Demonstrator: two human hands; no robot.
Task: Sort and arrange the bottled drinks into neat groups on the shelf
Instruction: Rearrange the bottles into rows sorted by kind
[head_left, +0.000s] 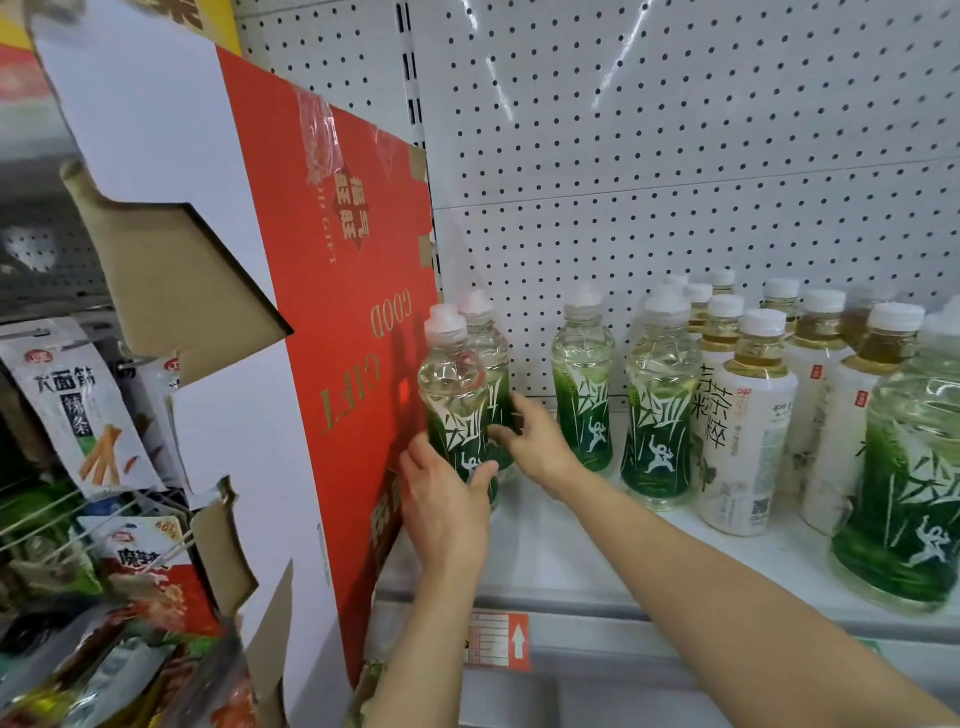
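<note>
Two clear green-label bottles stand at the shelf's left end against the red cardboard. My left hand (447, 499) grips the front one (452, 384) low on its label. My right hand (530, 441) holds the one behind it (488, 353) with fingers curled on its label. Two more green-label bottles (584, 384) (660, 400) stand apart to the right, and a large-looking one (904, 467) sits at the near right edge. White-label tea bottles (748, 415) with amber liquid are grouped behind on the right.
A tall red and white cardboard panel (332, 322) leans at the shelf's left end. Snack packets (88, 415) hang on a wire rack further left. White pegboard (675, 156) backs the white shelf (571, 551), whose front rail carries a red price tag (498, 639).
</note>
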